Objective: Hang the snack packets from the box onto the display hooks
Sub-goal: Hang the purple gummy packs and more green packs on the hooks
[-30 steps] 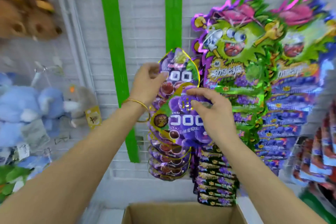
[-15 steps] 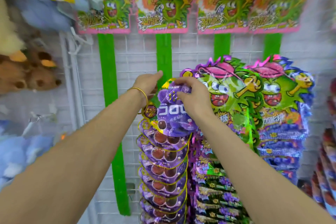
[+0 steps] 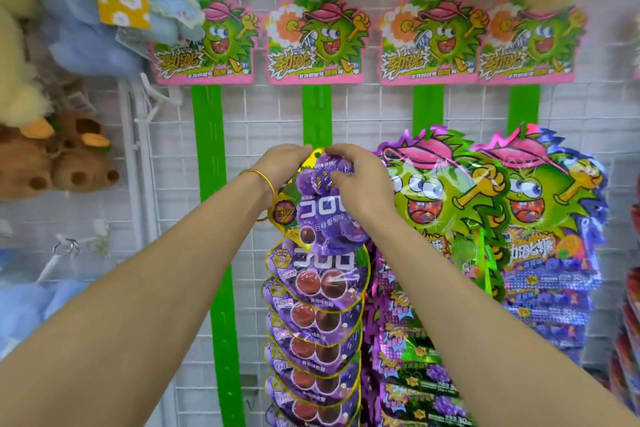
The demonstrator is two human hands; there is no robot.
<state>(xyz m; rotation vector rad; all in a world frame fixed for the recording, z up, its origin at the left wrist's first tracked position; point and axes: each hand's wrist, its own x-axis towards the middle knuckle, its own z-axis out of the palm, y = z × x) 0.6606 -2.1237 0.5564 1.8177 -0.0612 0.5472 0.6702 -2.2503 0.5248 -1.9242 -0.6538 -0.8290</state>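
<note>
A purple grape snack packet (image 3: 320, 215) is held up against the second green display strip (image 3: 316, 114). My left hand (image 3: 282, 163) pinches its top left corner and my right hand (image 3: 356, 180) grips its top right. Both hands meet at the packet's hanging hole, where the strip's hook is hidden by my fingers. Below it several matching purple packets (image 3: 317, 322) hang in an overlapping column on the same strip. The box is out of view.
Green monster snack packs (image 3: 446, 204) hang on the two strips to the right. An empty green strip (image 3: 214, 218) stands to the left on the white wire grid (image 3: 173, 184). Plush toys (image 3: 59, 156) hang at far left, and cardboard headers (image 3: 318, 42) top each strip.
Both hands have lifted the purple packet up to the top of the hanging column. The view has tilted up, so the box has dropped out of sight and the headers have appeared.
</note>
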